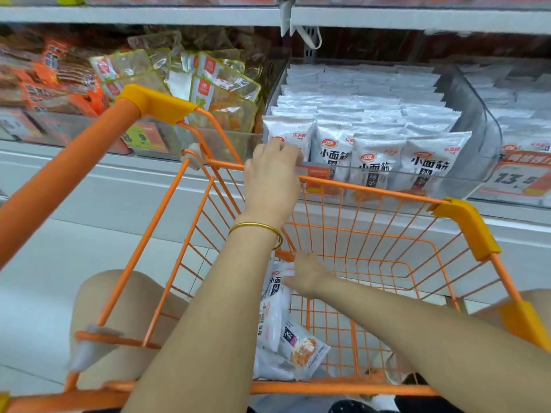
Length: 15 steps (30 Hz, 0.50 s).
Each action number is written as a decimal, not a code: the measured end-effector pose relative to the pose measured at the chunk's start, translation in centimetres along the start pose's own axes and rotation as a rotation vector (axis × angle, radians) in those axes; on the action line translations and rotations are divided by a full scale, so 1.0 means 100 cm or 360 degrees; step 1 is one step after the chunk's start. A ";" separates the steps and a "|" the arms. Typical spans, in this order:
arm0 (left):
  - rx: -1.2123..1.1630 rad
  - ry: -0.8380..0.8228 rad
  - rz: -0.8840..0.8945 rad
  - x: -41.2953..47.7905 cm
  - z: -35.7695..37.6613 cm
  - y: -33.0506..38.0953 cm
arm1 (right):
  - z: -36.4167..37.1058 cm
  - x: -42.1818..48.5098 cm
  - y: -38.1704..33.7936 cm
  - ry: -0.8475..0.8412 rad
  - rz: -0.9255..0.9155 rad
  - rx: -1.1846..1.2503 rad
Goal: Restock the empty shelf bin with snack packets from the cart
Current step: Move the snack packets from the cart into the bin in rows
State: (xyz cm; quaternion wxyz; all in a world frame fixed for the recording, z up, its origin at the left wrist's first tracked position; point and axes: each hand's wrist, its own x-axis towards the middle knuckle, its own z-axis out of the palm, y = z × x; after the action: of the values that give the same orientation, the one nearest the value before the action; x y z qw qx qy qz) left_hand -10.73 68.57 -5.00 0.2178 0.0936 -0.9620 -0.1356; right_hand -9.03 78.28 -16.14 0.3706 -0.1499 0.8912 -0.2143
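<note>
A clear plastic shelf bin (465,186) holds rows of white snack packets (372,162) standing upright. My left hand (272,177), with a gold bangle on the wrist, reaches over the cart rim, and its curled fingers hold the front-left packet (293,134) in the bin. Below, the orange wire cart (372,192) has several white packets (301,350) lying in its near left corner. My right hand (307,277) reaches down into the cart and grips the top of one upright packet (275,296) there.
A neighbouring bin (512,114) to the right holds more white packets behind an orange price tag (518,177). To the left, bins of clear and orange snack bags (214,93) line the same shelf. Another shelf (149,14) runs overhead. My knees flank the cart.
</note>
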 end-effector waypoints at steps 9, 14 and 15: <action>-0.0247 0.0025 -0.0050 0.003 -0.004 -0.001 | 0.021 0.001 0.003 -0.0027 0.0368 0.1155; -0.0356 0.0195 -0.0062 0.004 -0.006 0.000 | -0.024 -0.012 -0.002 -0.0204 0.0250 0.0549; -0.0379 0.0243 -0.0046 0.005 -0.006 0.001 | -0.038 -0.020 -0.003 -0.0232 0.0174 0.0413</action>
State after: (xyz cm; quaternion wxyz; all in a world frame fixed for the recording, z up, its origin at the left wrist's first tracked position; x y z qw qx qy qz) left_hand -10.89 68.42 -4.21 0.2980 0.0911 -0.9182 -0.2445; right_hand -10.37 79.93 -12.42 0.4617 -0.0672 0.8336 -0.2956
